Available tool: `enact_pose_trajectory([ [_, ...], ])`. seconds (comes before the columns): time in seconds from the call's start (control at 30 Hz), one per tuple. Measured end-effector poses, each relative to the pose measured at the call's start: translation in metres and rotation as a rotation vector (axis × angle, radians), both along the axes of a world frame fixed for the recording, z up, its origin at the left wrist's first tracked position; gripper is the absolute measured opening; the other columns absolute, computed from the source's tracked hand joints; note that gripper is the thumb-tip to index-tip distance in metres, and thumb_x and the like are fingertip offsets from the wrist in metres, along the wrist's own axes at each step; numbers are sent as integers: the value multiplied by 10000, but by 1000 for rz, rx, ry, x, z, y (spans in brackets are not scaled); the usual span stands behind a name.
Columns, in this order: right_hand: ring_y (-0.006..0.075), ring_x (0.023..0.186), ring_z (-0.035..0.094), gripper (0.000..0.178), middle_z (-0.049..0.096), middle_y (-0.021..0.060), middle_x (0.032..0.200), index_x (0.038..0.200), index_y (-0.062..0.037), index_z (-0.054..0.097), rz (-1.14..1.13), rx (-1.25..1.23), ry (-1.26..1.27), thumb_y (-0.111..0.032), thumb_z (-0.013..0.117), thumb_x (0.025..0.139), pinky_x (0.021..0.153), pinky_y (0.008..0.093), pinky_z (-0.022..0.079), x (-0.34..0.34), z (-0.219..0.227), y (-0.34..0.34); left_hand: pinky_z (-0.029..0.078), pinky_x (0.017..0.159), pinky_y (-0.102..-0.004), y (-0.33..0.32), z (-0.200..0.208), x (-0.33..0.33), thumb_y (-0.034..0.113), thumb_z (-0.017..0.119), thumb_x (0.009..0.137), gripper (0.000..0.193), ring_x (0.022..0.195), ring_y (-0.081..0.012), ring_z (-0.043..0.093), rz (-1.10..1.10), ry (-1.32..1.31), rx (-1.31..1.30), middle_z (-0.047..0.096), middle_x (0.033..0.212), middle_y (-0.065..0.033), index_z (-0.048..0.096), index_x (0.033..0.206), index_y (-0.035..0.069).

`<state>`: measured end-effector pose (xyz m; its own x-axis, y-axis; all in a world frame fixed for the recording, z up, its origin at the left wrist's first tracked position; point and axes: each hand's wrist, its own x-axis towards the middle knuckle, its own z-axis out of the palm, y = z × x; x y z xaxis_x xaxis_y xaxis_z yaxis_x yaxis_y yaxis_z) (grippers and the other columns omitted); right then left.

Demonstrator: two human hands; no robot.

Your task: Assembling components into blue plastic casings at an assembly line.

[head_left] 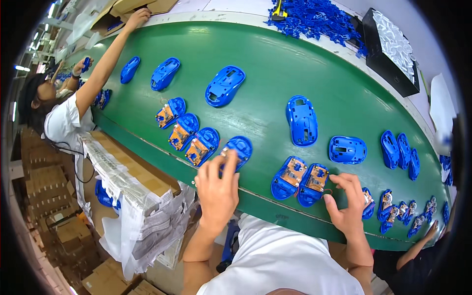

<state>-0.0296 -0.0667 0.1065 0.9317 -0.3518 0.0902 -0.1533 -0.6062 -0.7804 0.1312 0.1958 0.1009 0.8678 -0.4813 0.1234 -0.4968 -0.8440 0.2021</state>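
My left hand (219, 191) is closed with its fingertips on a blue mouse base (242, 147) near the belt's front edge. The fingers cover part of that base and are slightly blurred. My right hand (347, 199) has thumb and forefinger apart, beside the right edge of a mouse base with a brown circuit board (313, 184). A similar board-fitted base (289, 177) lies against it on the left. Left of my left hand, a slanted row of board-fitted bases (202, 146) rests on the green belt.
Blue mouse top shells (302, 121) lie spaced along the green conveyor belt (265, 73). Small blue parts (314, 17) and a black box of clear pieces (391, 54) stand on the far ledge. A co-worker's arm (103, 64) reaches across at left, near a wrapped carton (132, 167). Another person's hand (431, 231) is at right.
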Motion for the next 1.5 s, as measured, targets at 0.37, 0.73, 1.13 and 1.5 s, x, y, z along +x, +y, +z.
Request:
enact_pose_trajectory([
  [0.37, 248, 863, 582, 363, 687, 135, 1012, 1127, 17, 674, 10, 54, 16, -13, 699, 767, 791, 346, 496, 13, 8, 3, 440, 860, -373, -23, 8, -12, 94, 676, 831, 483, 1060, -319, 556, -78, 180, -89, 584, 1196, -118, 639, 1312, 108],
  [0.73, 223, 863, 576, 384, 691, 111, 992, 1161, -1, 661, -50, 97, 11, -4, 674, 777, 761, 322, 468, 16, 1, 3, 441, 1070, -417, -24, -11, -1, -13, 627, 829, 479, 1208, -340, 563, -464, 289, -393, 601, 1295, -125, 632, 1304, 51],
  [1.13, 197, 862, 564, 403, 692, 94, 974, 1197, -16, 637, -94, 216, -48, -10, 638, 795, 772, 305, 428, 10, -13, -4, 462, 890, -389, 14, -12, 24, 45, 621, 862, 459, 1082, -318, 578, 44, -69, -96, 593, 1297, -143, 621, 1320, 69],
  [1.5, 177, 922, 562, 374, 637, 99, 1027, 1254, 9, 606, -95, 292, -36, -23, 581, 882, 843, 278, 414, 5, -15, -9, 432, 1042, -431, -5, 0, 18, 11, 606, 795, 483, 1266, -375, 529, 41, 183, -82, 563, 1383, -107, 643, 1272, 78],
])
